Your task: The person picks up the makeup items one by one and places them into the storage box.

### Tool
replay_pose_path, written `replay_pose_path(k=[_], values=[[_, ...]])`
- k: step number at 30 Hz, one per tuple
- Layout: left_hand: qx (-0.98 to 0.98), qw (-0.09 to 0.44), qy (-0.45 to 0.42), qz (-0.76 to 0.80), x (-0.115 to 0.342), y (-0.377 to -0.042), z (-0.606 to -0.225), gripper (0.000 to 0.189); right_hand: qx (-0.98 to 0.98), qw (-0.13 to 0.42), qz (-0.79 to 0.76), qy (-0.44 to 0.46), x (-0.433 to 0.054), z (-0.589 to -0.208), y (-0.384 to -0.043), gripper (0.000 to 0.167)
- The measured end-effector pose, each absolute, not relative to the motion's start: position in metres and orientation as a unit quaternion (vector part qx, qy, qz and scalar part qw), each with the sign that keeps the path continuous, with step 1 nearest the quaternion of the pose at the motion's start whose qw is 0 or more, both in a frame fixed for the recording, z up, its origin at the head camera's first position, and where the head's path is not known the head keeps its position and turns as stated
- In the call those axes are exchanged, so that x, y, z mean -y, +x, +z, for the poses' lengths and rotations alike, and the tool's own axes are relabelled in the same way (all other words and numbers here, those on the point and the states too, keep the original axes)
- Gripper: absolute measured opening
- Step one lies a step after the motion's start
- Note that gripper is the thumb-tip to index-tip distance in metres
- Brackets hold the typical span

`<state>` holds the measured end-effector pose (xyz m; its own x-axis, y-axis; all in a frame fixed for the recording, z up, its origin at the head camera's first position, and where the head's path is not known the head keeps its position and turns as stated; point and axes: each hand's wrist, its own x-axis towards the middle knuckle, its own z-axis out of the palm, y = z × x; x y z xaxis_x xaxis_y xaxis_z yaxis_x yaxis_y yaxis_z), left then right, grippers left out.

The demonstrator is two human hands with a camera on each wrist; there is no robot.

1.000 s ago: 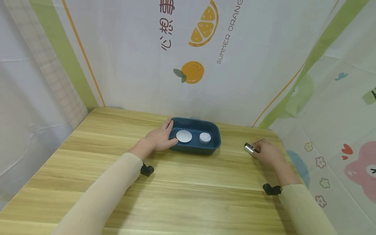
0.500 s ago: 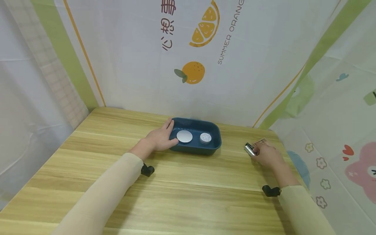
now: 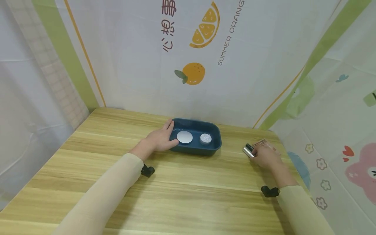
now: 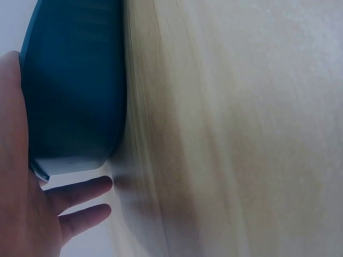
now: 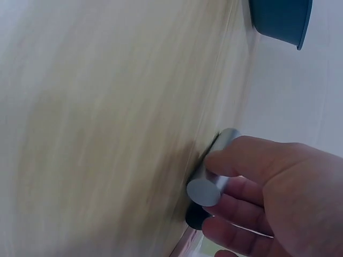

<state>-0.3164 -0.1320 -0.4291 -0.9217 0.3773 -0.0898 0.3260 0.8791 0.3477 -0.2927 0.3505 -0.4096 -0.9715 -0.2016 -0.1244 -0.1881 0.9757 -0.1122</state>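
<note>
My right hand pinches a short silver cylinder with a smooth flat end, thumb on one side and fingers on the other, close to the table in the right wrist view. Right beside it lies a black cylinder, partly hidden by the silver one and the fingers. A flat brown-patterned piece shows from behind that hand, mostly covered. My left hand rests at the left end of a dark blue rectangular box, its fingers extended by the end wall and its thumb at the near rim.
Inside the box, a flat white disc lies at left and a small round patterned white piece at right. A printed white curtain hangs behind the wooden table, with another curtain close on the right.
The right hand's fingers have come round the silver cylinder, which has shifted slightly left and toward the person. More of the flat patterned piece shows. The left hand and box keep their place.
</note>
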Motion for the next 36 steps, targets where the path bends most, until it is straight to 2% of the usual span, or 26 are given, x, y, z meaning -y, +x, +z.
replay_pose_path(k=[16, 25, 36], values=[[-0.967, 0.077, 0.178, 0.163, 0.132, -0.318, -0.431, 0.102, -0.99, 0.072, -0.077, -0.088, -0.334, -0.402, -0.297, 0.037], [-0.967, 0.081, 0.181, 0.163, 0.132, -0.32, -0.431, 0.102, -0.99, 0.043, -0.09, -0.098, -0.309, -0.388, -0.303, 0.031], [-0.966, 0.082, 0.182, 0.165, 0.133, -0.32, -0.432, 0.102, -0.985, -0.013, -0.12, -0.127, -0.267, -0.368, -0.311, 0.038]])
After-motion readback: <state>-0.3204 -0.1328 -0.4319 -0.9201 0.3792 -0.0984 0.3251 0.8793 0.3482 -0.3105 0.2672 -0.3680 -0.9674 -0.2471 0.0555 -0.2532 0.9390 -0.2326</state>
